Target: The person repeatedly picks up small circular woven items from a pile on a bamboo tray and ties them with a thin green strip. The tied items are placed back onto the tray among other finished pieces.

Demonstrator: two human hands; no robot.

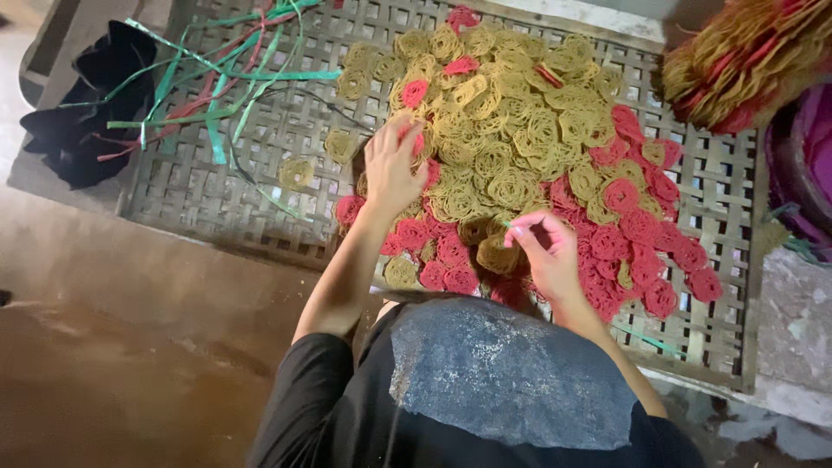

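- Left hand [394, 165] reaches forward onto the heap, palm down, fingers curled and pressing on a red coiled lace-like disc [414, 143] at the heap's left edge; looks like a grip on it, thumb side hidden.
- Right hand [548, 256] sits nearer the body, at the heap's front edge, fingers pinched shut on a thin pale green strip [518, 229] that pokes out leftward from the fingertips.
- Just beside the right hand's fingertips, a yellow coiled disc [497, 256], touching or nearly touching the hand; cannot tell which.
- Big heap of yellow coiled lace-like discs [511, 130] fills the centre and far part of the tray; red discs of the same shape [641, 234] are massed along the near and right side, a few reds scattered on top.
- All of it lies on a flat woven bamboo lattice tray [199, 191], light tan, open weave.
- Two stray yellow discs [296, 173] lie apart from the heap on the tray's left part.
- Loose bundle of green and red plastic strips [217, 82] spread over the tray's far left corner, some trailing off the edge.
- Black crumpled cloth or bag [87, 113] left of the tray, under the strip ends.
- Top right: bundle of yellow and red fibre strands [745, 61], off the tray.
- Right edge: purple round container [806, 165], partly cut off.
- Person's grey patterned lap [503, 373] and black sleeve [303, 399] fill the bottom centre.
- Brown floor [113, 347] at lower left.
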